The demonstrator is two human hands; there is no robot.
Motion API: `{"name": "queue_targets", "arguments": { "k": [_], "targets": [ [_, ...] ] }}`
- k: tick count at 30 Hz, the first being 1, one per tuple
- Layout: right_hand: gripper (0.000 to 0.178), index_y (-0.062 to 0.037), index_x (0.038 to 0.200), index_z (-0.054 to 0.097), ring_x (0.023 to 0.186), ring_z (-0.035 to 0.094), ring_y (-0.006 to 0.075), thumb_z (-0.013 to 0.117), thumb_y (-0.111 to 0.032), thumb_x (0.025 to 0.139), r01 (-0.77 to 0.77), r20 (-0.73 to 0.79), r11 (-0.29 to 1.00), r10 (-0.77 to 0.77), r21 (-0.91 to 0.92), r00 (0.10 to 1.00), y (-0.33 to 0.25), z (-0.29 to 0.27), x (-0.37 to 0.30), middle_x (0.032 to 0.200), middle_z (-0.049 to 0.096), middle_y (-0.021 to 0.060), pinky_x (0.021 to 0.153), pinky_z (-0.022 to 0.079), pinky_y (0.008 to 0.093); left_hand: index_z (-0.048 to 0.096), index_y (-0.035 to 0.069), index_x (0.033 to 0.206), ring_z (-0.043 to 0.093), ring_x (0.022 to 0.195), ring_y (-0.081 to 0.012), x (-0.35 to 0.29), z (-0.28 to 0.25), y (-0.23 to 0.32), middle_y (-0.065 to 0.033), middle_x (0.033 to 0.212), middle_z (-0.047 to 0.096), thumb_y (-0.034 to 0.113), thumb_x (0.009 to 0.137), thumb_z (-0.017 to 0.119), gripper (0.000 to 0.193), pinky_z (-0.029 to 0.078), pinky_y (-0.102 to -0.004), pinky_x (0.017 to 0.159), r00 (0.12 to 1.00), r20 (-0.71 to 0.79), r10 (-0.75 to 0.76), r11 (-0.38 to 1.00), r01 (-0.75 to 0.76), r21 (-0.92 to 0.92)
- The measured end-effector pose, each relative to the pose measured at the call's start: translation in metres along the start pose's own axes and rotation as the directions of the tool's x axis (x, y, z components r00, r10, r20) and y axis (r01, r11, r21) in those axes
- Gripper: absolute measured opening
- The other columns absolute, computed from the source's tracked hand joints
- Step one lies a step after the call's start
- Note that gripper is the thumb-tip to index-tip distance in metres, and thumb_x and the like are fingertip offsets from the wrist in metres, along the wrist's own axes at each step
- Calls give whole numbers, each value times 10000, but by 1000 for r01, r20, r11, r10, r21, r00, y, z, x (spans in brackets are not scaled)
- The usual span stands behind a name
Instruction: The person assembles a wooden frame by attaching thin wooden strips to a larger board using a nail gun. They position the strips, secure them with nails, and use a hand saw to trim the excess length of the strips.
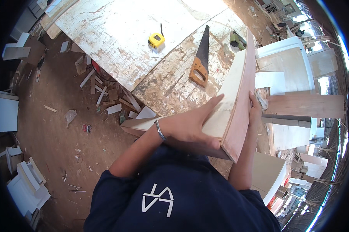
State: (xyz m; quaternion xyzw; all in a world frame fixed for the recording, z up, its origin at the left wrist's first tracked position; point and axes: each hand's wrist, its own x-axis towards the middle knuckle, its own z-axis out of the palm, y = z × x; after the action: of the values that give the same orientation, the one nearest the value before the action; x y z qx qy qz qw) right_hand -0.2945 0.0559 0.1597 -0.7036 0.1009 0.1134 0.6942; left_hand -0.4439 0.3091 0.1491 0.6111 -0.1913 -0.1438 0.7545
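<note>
Two plywood boards meet at a corner in front of my body, forming a wooden frame [242, 100]; its pale inner faces and reddish outer face show. My left hand [188, 123], with a bracelet at the wrist, grips it at the corner. The thumb lies near the joint and the index finger stretches up the inner face; the other fingers are mostly hidden. My right hand [255, 110] holds the outer face of the long right board from the side. Beyond the frame, a handsaw [202, 58] with a wooden handle lies on the worn worktable [116, 42].
A yellow tape measure [156, 40] lies farther back on the table. Near the right table edge is a green power tool [237, 40]. Wood offcuts [114, 108] are heaped on the floor by the table's left edge. Boards and panels [286, 69] crowd the right side.
</note>
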Motion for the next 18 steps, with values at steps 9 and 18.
{"name": "queue_targets", "arguments": {
  "k": [9, 18],
  "targets": [
    [482, 101, 1313, 613, 1076, 669, 224, 633, -267, 1002, 94, -65, 987, -103, -128, 993, 4, 8, 15, 1203, 697, 160, 941, 516, 308, 174, 36, 1642, 480, 1359, -322, 4, 6, -21, -290, 1486, 463, 659, 746, 839, 1279, 376, -377, 1139, 973, -231, -14, 990, -18, -137],
    [431, 83, 1290, 635, 931, 710, 208, 649, -228, 992, 53, -54, 997, -56, -52, 997, -24, 48, 16, 1137, 719, 149, 791, 560, 329, 97, 78, 1665, 519, 1364, -416, 2, -36, -24, -360, 1450, 506, 864, 774, 642, 1308, 405, -435, 1126, 979, -203, 27, 978, 16, 208]
  ]
}}
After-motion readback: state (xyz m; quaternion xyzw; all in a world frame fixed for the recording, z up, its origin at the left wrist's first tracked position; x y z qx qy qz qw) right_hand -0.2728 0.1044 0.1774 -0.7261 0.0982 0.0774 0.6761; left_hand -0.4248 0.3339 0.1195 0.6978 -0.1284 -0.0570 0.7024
